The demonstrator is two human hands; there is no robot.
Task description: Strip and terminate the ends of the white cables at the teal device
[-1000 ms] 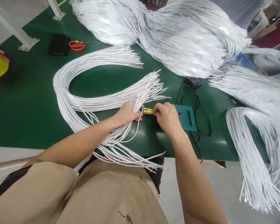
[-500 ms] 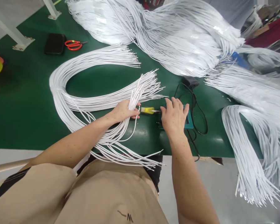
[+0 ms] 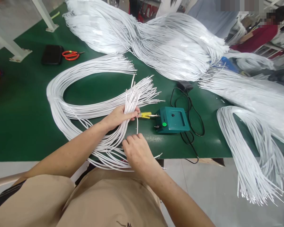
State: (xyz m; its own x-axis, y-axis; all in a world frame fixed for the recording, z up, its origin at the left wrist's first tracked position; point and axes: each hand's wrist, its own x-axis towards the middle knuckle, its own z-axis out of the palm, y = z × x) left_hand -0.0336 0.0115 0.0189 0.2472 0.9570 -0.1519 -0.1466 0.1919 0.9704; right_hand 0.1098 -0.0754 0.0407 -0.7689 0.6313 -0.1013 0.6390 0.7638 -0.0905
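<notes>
A handful of white wires (image 3: 132, 100) stands at mid-frame in the left hand (image 3: 118, 117), whose thumb and fingers pinch it. Just below, a single wire (image 3: 137, 125) runs apart from the handful to the right hand (image 3: 137, 152), whose curled fingers seem to pinch it, though the fingertips are hidden. By the look of it, the work is partway: one group is gathered, while loose strands (image 3: 109, 156) at lower centre lie outside the grip; how many are finished cannot be told. Beside the left hand lies a yellow clip (image 3: 145, 115), next to a green box (image 3: 181, 127). A looped bundle (image 3: 54, 84) lies left of centre, below orange scissors (image 3: 70, 55); a large heap (image 3: 177, 47) fills the upper middle.
</notes>
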